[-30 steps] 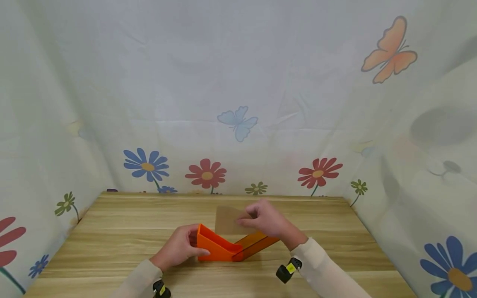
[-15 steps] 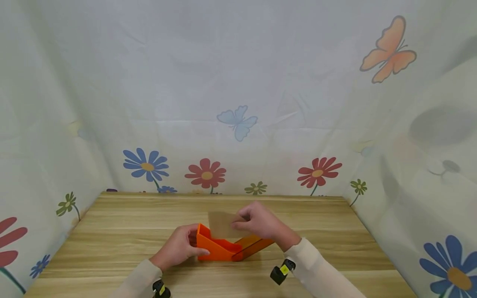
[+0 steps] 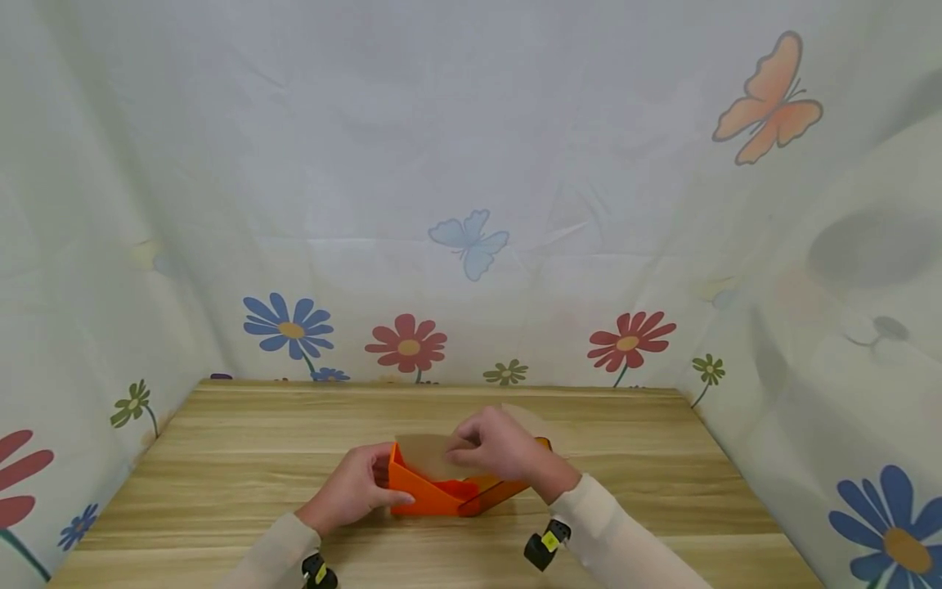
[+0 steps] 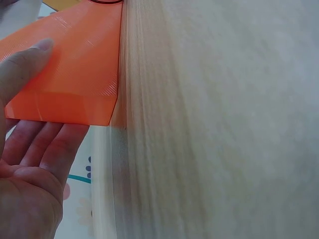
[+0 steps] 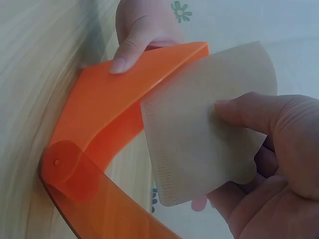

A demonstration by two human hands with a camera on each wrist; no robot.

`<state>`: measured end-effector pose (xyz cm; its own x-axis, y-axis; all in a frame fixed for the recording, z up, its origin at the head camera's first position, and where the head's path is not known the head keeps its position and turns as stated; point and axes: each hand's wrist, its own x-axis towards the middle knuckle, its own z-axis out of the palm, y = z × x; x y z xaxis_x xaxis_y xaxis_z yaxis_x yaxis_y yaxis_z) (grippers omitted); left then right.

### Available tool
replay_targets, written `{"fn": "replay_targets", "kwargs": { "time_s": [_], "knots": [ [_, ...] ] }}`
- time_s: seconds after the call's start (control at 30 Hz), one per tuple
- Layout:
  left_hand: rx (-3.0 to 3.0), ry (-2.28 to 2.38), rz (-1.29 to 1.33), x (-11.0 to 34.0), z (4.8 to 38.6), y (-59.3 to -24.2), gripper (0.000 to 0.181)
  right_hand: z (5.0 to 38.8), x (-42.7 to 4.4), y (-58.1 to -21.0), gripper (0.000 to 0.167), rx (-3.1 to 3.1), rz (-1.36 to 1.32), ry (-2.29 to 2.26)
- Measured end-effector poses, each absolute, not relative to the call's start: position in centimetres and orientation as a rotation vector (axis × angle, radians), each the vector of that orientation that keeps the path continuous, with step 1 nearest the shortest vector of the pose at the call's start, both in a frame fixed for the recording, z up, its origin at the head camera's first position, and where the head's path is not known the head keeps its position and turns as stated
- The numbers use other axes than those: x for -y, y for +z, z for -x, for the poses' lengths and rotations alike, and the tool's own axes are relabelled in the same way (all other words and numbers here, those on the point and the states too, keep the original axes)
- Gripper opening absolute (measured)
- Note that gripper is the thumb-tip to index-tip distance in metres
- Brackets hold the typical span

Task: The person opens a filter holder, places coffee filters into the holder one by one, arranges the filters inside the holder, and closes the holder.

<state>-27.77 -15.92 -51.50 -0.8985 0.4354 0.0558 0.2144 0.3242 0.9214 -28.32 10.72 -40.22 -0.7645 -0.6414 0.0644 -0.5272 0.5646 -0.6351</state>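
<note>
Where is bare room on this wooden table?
The table is bare between left hand and flowered white curtain, and right of the cream right sleeve. Crowded: the middle, with right hand, tan paper sheet and orange wedge-shaped plastic box.

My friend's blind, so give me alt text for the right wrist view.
A right hand's grip pinches a piece of tan paper at the open side of an orange box. A left hand's grip holds the box, whose see-through orange lid stands open on its hinge.

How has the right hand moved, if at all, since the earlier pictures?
Yes: the right hand moved left and slightly down, judged against the central green flower.
</note>
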Motion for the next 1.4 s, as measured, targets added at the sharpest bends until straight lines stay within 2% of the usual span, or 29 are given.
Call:
{"fn": "replay_targets", "kwargs": {
  "time_s": [0.17,0.7,1.03,1.4],
  "knots": [
    [-2.39,1.612,-0.584,15.9,27.7,-51.5,0.061,28.3,-10.2,-40.7,0.025,-2.632,1.02,-0.933],
    [-2.412,1.586,-0.601,15.8,27.6,-51.2,0.057,28.1,-9.2,-41.8,0.022,-2.696,1.02,-0.842],
    [-2.434,1.565,-0.592,15.7,27.6,-51.2,0.054,27.6,-8.6,-42.4,0.034,-2.702,1.024,-0.751],
    [-2.435,1.568,-0.591,15.8,27.6,-51.3,0.054,27.5,-8.3,-43.0,0.029,-2.714,1.002,-0.612]
  ]
}}
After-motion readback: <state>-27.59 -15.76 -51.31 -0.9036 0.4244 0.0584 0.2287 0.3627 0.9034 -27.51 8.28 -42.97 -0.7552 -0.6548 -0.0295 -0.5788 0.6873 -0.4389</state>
